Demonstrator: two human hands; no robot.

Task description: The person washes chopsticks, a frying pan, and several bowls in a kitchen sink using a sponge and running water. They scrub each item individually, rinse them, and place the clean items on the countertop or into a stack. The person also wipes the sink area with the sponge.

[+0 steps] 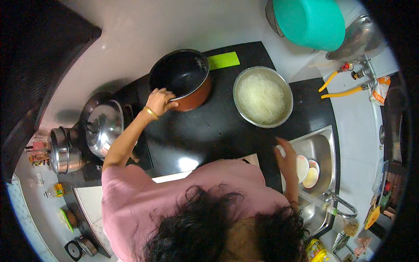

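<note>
My left hand (160, 102), with a gold bangle at the wrist, grips the near rim of a deep brown pot (194, 98) with a black inside. The pot stands on the black countertop by the wall. To its right is a steel bowl (236, 104) that holds a heap of thin white noodles (262, 96). My right hand (285, 157) is beside the sink's left edge, slightly blurred, with a small white thing (281, 150) at its fingers; what it is I cannot tell.
Bowls (311, 177) lie in the steel sink (332, 170), with a faucet (347, 209) at its near end. A green board (224, 61) lies behind the pot. A lidded wok (104, 124) and steel pots (65, 150) stand left. A turquoise basin (314, 23) hangs upper right.
</note>
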